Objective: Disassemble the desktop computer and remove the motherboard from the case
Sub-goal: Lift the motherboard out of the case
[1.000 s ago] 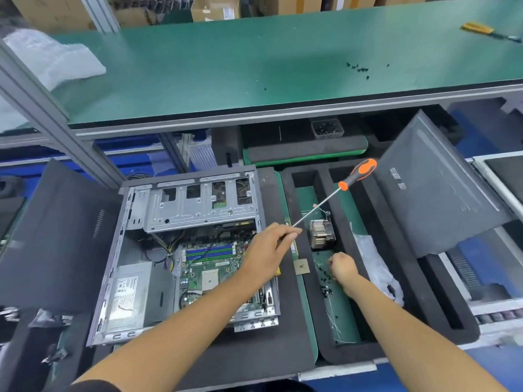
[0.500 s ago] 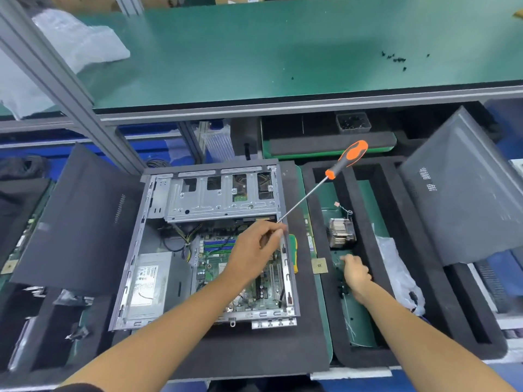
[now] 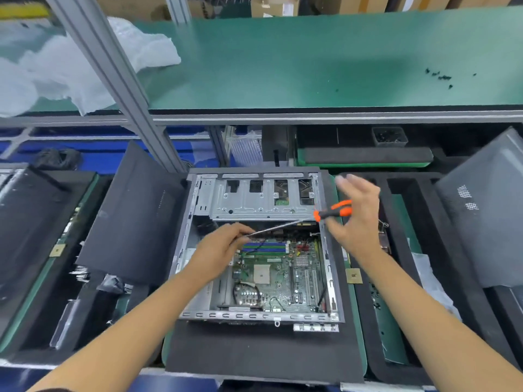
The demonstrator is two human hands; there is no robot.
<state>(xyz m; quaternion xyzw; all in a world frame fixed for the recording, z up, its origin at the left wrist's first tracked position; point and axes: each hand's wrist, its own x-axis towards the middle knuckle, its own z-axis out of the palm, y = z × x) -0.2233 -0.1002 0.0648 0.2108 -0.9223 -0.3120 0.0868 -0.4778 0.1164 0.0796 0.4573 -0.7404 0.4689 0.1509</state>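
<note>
green-topped counter runs across the far side, a few loose black screws on its right end, crumpled plastic wrap on the left. work happens on the lower level, on black foam trays.

case lies open on its side on a black foam pad, centre of view. side panel is already off; a dark panel leans just left of the case, can't confirm it belongs to this unit. motherboard is in the case, filling the right and near part. cpu socket is bare, so cooler and cpu look already pulled. a gold chip sits on the green strip just right of the case, likely that cpu. ram sticks are in their slots at the far edge of the board. drive cage is in place at the far end.

left hand pinches the metal shaft of the screwdriver over the far edge of the board. right hand is at the orange handle, far-right corner of the case, fingers spread and blurred; looks like it's just closing on it, not a firm grip yet.

judgement: roughly mid-task. left to do: board mounting screws, any cables, possibly ram, then lift the board out. can't tell how many screws remain; too small to read.
</note>
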